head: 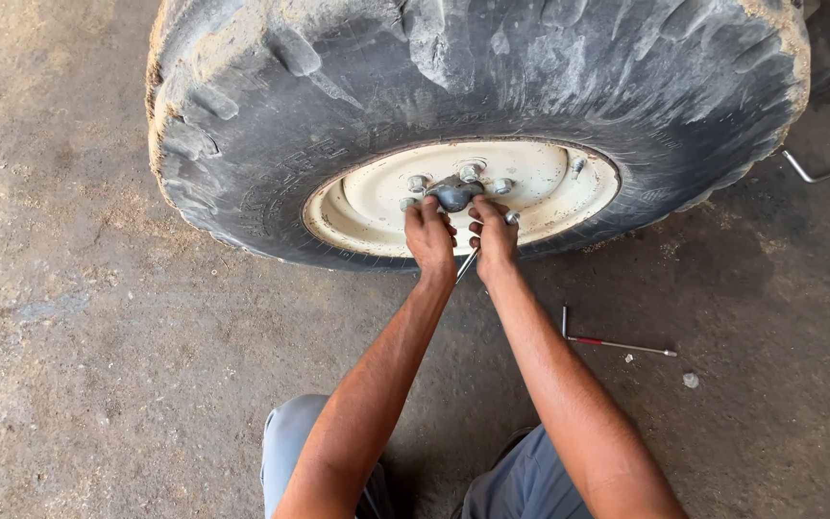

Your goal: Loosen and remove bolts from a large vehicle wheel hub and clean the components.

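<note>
Both hands at hub of cream rim; left hand pinching lug nut; right hand closed on wrench; risk: wrench slipping off nut, knuckles striking rim; loose nut dropping onto concrete floor.

Tyre: upright on the ground, at the far edge of the view. Rim: inside the tyre. Hub cap: at the rim's middle, nuts around it. Left hand and right hand: side by side at the hub's near side, a tool between them. L-shaped wrench: on the ground, right of the arms.
</note>
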